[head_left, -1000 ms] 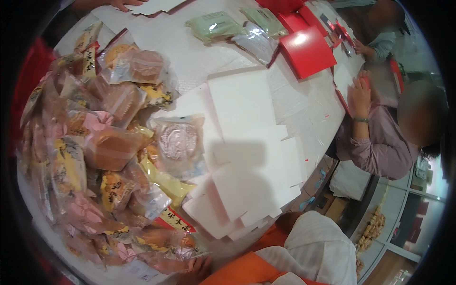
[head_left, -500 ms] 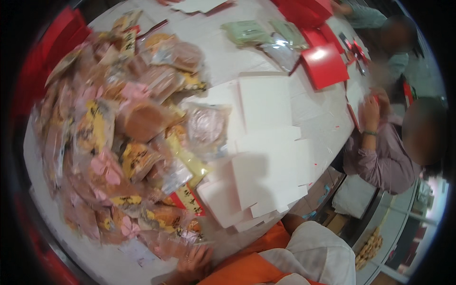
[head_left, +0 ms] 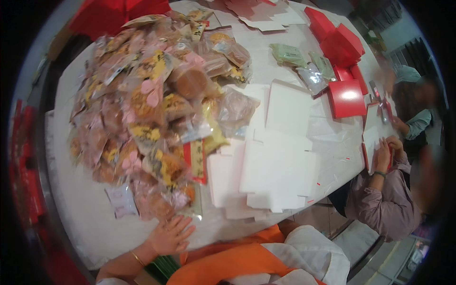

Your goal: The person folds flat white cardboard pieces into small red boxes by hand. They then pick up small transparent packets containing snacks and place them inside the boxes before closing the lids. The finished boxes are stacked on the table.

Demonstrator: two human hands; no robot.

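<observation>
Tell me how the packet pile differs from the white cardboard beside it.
The packet pile is heaped unevenly; the white cardboard lies mostly flat. The pile mixes brown, pink and yellow; the cardboard is plain. The pile spreads wider than the cardboard. Both rest on the table.

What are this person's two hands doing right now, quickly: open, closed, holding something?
Left hand: open, beside the pile of bagged goods, nothing visibly held.
Right hand: out of view, so cannot be told.
</observation>
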